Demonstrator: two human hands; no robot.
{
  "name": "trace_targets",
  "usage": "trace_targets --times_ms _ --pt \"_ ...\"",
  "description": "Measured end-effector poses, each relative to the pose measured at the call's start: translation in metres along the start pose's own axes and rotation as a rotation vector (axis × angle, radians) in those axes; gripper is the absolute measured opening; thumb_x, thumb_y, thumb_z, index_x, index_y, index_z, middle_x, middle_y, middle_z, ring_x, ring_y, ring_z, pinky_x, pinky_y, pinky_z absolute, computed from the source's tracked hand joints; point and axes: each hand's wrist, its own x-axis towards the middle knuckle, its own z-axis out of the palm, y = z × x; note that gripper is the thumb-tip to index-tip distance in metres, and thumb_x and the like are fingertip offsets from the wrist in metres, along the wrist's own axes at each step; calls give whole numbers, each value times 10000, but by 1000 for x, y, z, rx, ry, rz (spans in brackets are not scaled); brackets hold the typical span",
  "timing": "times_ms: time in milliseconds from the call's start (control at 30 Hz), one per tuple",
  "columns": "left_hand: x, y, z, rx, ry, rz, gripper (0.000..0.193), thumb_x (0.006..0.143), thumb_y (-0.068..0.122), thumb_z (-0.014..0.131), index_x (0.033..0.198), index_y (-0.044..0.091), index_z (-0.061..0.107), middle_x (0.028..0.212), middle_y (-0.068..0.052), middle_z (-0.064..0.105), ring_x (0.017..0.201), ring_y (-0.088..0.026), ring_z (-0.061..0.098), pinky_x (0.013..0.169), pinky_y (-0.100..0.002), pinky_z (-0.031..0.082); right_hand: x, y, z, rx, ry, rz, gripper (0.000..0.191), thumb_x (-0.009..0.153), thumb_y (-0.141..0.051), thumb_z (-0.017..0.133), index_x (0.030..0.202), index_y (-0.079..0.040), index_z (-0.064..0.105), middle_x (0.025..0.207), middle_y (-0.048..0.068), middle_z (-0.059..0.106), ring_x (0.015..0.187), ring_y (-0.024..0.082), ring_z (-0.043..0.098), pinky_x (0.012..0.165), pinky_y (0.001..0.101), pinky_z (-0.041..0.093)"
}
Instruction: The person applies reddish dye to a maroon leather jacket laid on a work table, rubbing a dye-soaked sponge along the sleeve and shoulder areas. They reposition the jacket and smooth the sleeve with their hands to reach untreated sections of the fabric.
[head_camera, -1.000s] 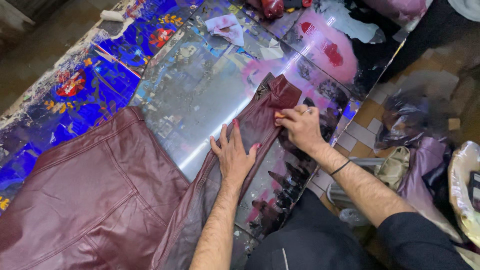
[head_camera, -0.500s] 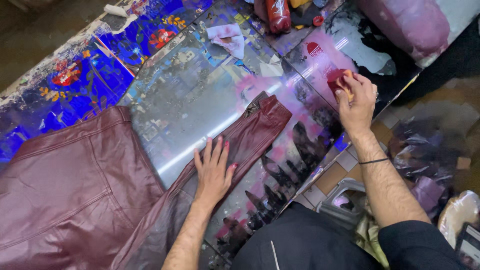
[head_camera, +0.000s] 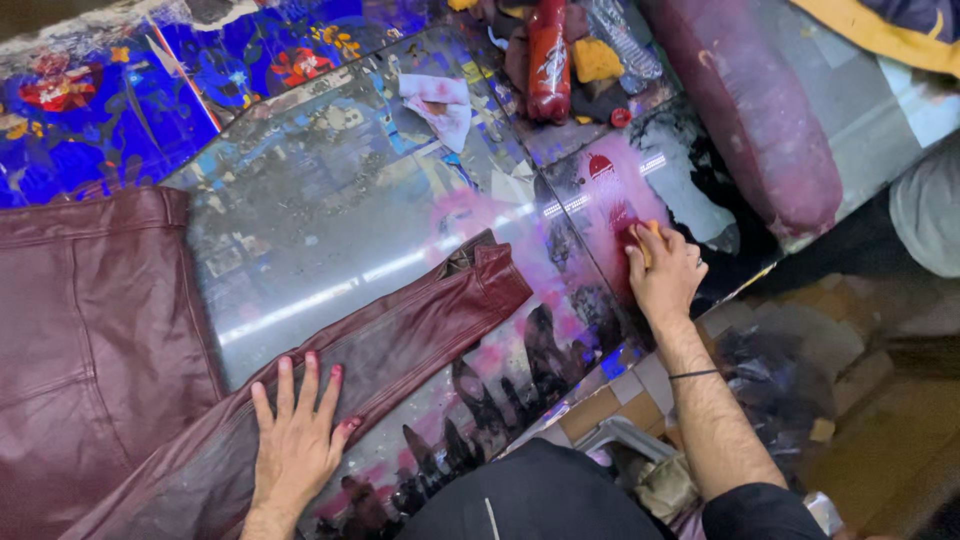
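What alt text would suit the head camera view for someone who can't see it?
A person's left hand presses flat on the sleeve of a maroon leather jacket spread over a stained glass-topped table, while the right hand presses a small sponge onto a reddish patch. A red bottle lies beyond.

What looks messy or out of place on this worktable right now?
The glass tabletop is smeared with pink-red stain around the right hand, which presses a sponge into it. A stained crumpled cloth lies loose near the top. The left hand lies flat on the maroon leather jacket's sleeve, its fingertips stained red.
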Motion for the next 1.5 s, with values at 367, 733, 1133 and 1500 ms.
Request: trace_targets --times_ms 367,733,1133,1500 --pt "-109 5 -23 -18 568 -753 421 924 225 733 1307 85 628 1335 -144 545 1232 -403 507 1071 -552 360 6 -30 0 31 33 -226 975 833 -345 908 1599 -67 372 1417 249 581 1206 453 547 960 580 390" --pt "-167 -24 -37 -866 1094 -1434 929 990 211 732 1660 177 89 1335 -126 420 896 -178 583 683 -319 494 -69 -119 46 1349 -522 302 667 1121 -121 536 1684 -150 180 1171 83 589 638 162 631 537 253 479" --pt "-177 -44 -75 -402 874 -1353 803 988 208 776 1625 135 291 1057 -201 613 901 -340 619 843 -452 506 -61 -127 60 1393 -558 199 502 1216 -97 568 1602 -65 249 951 101 681 669 196 678 634 321 545" --pt "-226 -60 -61 -331 333 -1190 728 924 280 783 1583 181 489 1229 -245 614 1153 -423 585 991 -487 457 -58 -96 41 1040 -616 87 745 1003 56 670 1632 -44 284 871 114 683 645 158 636 593 261 511"
